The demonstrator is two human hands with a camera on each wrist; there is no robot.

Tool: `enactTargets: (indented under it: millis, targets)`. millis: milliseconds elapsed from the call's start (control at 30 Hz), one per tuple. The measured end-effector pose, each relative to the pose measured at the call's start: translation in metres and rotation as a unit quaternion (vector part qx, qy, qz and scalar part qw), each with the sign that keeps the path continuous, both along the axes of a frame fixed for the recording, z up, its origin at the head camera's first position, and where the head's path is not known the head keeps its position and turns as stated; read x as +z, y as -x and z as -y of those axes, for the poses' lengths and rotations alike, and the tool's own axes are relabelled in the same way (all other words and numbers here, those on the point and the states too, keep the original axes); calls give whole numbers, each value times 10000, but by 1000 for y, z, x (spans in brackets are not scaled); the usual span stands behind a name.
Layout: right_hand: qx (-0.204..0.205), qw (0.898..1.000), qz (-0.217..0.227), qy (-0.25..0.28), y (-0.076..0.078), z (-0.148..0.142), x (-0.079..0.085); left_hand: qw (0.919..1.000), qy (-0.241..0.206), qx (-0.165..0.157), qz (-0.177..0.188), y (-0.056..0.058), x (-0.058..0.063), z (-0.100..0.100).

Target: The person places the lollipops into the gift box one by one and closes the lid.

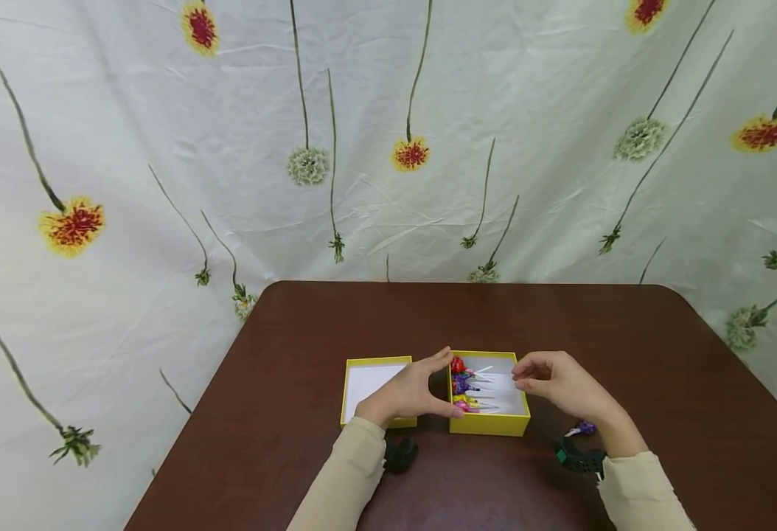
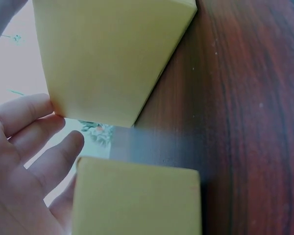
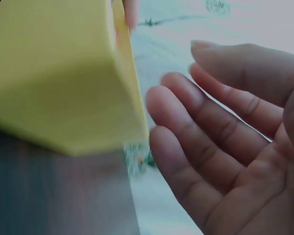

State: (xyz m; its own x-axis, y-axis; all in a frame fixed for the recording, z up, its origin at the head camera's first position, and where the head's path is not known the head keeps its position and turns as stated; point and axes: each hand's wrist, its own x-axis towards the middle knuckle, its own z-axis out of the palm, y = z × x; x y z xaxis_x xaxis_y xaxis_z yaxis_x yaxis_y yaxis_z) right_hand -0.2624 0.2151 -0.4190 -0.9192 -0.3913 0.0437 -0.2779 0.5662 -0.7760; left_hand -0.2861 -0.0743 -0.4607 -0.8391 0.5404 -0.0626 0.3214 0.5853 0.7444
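A yellow box (image 1: 491,425) with a white inside stands open on the table. Wrapped lollipops (image 1: 463,385) in red, purple-blue, yellow and pink lie along its left side, white sticks pointing right. My left hand (image 1: 410,389) spans the box's left side, fingers at the far corner and thumb at the near one. In the left wrist view its fingertips (image 2: 51,105) meet the box's edge. At the right rim hovers my right hand (image 1: 564,383), fingers loosely bent. The right wrist view shows nothing between its thumb and fingers (image 3: 169,149).
A shallow yellow lid (image 1: 362,380) with a white inside lies left of the box, partly behind the left hand. Beside the right wrist, a purple lollipop (image 1: 586,427) lies on the brown table (image 1: 282,457). A flower-printed cloth (image 1: 362,214) hangs behind.
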Motion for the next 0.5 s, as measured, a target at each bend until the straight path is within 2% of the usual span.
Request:
enactTargets:
  millis: [233,367,500]
  targets:
    - [-709,9961,-187,-500,-16,-53,-7,10000,-6,42,38,0,-1,1]
    - [-1082,9923,-31,-604,-27,-83,-15,10000,0,69,38,-1,0,1]
    - [-1183,9900,207,-747,-35,-110,-24,9999,-42,87,78,-2,0,1]
